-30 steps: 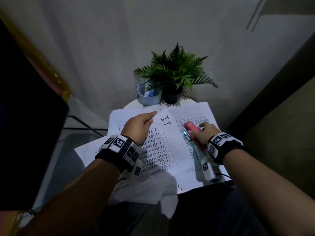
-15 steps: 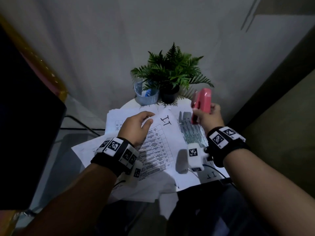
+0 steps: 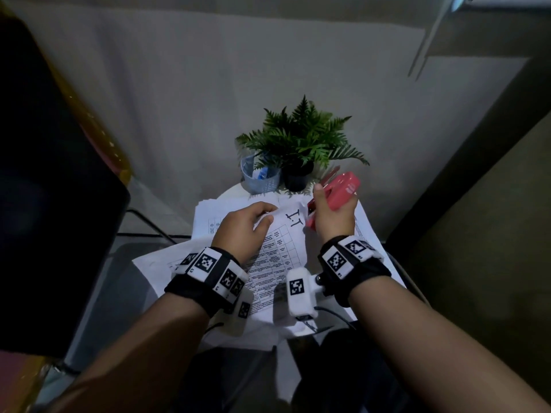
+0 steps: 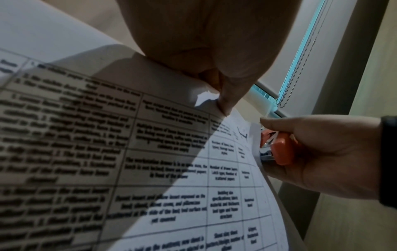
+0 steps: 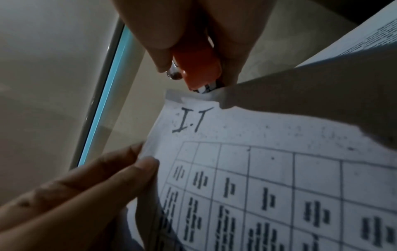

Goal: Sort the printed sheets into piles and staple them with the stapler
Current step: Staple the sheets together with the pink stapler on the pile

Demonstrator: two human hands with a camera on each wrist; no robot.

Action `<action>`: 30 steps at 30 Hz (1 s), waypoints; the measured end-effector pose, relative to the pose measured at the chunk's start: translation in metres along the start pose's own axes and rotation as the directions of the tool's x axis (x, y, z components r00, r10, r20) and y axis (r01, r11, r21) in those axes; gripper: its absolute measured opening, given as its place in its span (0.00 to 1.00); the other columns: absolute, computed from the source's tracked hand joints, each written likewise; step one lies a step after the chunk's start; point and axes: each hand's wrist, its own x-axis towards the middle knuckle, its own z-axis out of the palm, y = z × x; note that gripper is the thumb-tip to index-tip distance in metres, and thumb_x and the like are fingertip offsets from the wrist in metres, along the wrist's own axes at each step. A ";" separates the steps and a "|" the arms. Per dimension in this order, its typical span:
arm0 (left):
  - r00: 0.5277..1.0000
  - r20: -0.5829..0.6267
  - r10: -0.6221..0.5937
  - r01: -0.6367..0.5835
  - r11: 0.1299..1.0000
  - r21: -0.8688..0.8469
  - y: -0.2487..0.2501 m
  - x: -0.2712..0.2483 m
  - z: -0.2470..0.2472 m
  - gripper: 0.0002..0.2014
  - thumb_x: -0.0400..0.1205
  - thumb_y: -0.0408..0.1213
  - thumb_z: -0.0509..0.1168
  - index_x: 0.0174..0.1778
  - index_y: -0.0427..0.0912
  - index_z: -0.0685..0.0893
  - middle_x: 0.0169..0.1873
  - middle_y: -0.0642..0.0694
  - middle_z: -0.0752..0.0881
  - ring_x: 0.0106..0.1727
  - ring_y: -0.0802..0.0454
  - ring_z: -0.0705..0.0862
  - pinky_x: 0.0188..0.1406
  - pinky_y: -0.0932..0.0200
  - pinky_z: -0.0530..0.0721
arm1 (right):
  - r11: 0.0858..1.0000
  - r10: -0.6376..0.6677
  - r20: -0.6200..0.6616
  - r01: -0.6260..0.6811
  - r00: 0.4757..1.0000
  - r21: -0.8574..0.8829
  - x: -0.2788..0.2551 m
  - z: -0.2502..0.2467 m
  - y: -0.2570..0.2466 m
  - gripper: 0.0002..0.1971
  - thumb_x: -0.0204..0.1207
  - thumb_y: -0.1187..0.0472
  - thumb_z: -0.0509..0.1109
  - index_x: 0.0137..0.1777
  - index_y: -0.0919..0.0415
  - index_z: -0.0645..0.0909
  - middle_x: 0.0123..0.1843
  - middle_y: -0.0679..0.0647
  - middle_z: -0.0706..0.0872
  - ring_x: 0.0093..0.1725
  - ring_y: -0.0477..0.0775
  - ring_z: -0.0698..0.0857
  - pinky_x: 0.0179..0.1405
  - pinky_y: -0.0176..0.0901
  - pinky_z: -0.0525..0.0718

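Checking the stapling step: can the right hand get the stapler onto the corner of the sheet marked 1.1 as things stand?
Probably yes. The right hand holds the stapler right at the top corner of the sheet marked 1.1, which the left hand pinches and lifts off the pile. Nothing lies between them.

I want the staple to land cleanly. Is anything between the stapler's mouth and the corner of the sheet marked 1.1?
Nothing visible: the stapler in the right hand meets the folded corner of the sheet, which the left hand pinches lower down, clear of it.

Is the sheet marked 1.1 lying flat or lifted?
Lifted at its corner: the left hand pinches the sheet marked 1.1 up toward the stapler, which the right hand grips.
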 end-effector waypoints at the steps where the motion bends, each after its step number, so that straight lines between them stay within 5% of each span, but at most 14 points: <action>1: 1.000 -0.006 0.003 -0.003 1.000 -0.001 0.001 -0.002 -0.001 0.10 0.82 0.39 0.63 0.58 0.50 0.85 0.50 0.50 0.88 0.55 0.51 0.83 0.54 0.61 0.77 | 1.000 0.008 -0.005 -0.008 1.000 0.007 -0.003 0.000 -0.001 0.24 0.75 0.48 0.71 0.64 0.57 0.68 0.44 0.49 0.80 0.35 0.46 0.78 0.28 0.23 0.73; 3: 1.000 -0.016 0.009 -0.009 1.000 0.000 0.003 -0.004 -0.003 0.10 0.82 0.39 0.63 0.58 0.50 0.85 0.50 0.50 0.88 0.55 0.52 0.83 0.54 0.60 0.77 | 1.000 0.015 -0.019 -0.015 1.000 -0.004 -0.007 0.001 -0.002 0.29 0.73 0.45 0.72 0.67 0.58 0.67 0.49 0.51 0.81 0.45 0.51 0.80 0.44 0.33 0.72; 8: 0.999 -0.040 0.022 -0.022 1.000 0.002 0.005 -0.008 -0.008 0.10 0.82 0.39 0.63 0.57 0.51 0.85 0.49 0.50 0.89 0.54 0.52 0.84 0.53 0.61 0.78 | 0.999 -0.023 -0.050 0.021 0.998 -0.042 -0.015 0.000 -0.007 0.30 0.72 0.45 0.73 0.67 0.58 0.67 0.48 0.51 0.82 0.44 0.54 0.84 0.35 0.29 0.72; 12: 0.999 -0.024 0.043 -0.044 0.999 -0.029 0.007 -0.010 -0.008 0.09 0.82 0.39 0.64 0.56 0.51 0.85 0.50 0.52 0.88 0.55 0.54 0.84 0.52 0.65 0.75 | 0.998 -0.001 -0.005 0.001 1.000 -0.060 -0.020 0.005 -0.009 0.33 0.71 0.39 0.71 0.70 0.56 0.69 0.57 0.55 0.85 0.55 0.56 0.83 0.54 0.40 0.75; 20: 0.997 -0.030 0.074 -0.076 0.994 -0.076 0.013 -0.014 -0.007 0.09 0.82 0.39 0.64 0.56 0.50 0.85 0.53 0.52 0.88 0.58 0.56 0.83 0.55 0.66 0.75 | 0.998 0.020 -0.005 -0.020 1.000 -0.053 -0.020 0.015 -0.012 0.27 0.73 0.36 0.67 0.62 0.56 0.77 0.47 0.49 0.81 0.50 0.53 0.80 0.49 0.37 0.71; 23: 0.996 -0.021 0.087 -0.088 0.993 -0.078 0.016 -0.016 -0.008 0.10 0.82 0.39 0.64 0.57 0.51 0.85 0.54 0.52 0.88 0.58 0.56 0.83 0.55 0.67 0.75 | 1.000 0.008 -0.007 -0.008 1.000 0.006 -0.021 0.016 -0.014 0.23 0.75 0.40 0.68 0.61 0.58 0.78 0.47 0.49 0.81 0.50 0.55 0.83 0.38 0.29 0.73; 26: 0.994 -0.018 0.105 -0.106 0.992 -0.065 0.019 -0.021 -0.009 0.11 0.82 0.42 0.63 0.60 0.55 0.82 0.53 0.50 0.88 0.58 0.57 0.83 0.53 0.67 0.74 | 0.999 -0.002 -0.032 0.003 0.999 0.050 -0.021 0.015 -0.017 0.22 0.75 0.44 0.69 0.60 0.60 0.80 0.47 0.52 0.84 0.48 0.55 0.84 0.34 0.33 0.74; 28: 0.992 0.026 0.121 -0.121 0.993 -0.001 0.018 -0.023 -0.012 0.15 0.82 0.45 0.63 0.64 0.58 0.77 0.55 0.50 0.86 0.60 0.56 0.82 0.53 0.64 0.75 | 0.998 -0.026 -0.032 0.028 0.999 0.061 -0.021 0.016 -0.020 0.21 0.75 0.45 0.70 0.58 0.61 0.79 0.46 0.53 0.84 0.44 0.55 0.83 0.26 0.26 0.77; 30: 0.988 0.122 0.092 -0.114 0.976 0.184 0.013 -0.024 -0.019 0.19 0.80 0.49 0.64 0.67 0.57 0.73 0.59 0.51 0.84 0.61 0.52 0.81 0.52 0.59 0.77 | 0.995 -0.041 -0.014 0.042 0.999 0.089 -0.020 0.015 -0.022 0.21 0.75 0.44 0.70 0.58 0.60 0.79 0.46 0.54 0.84 0.45 0.56 0.84 0.36 0.32 0.84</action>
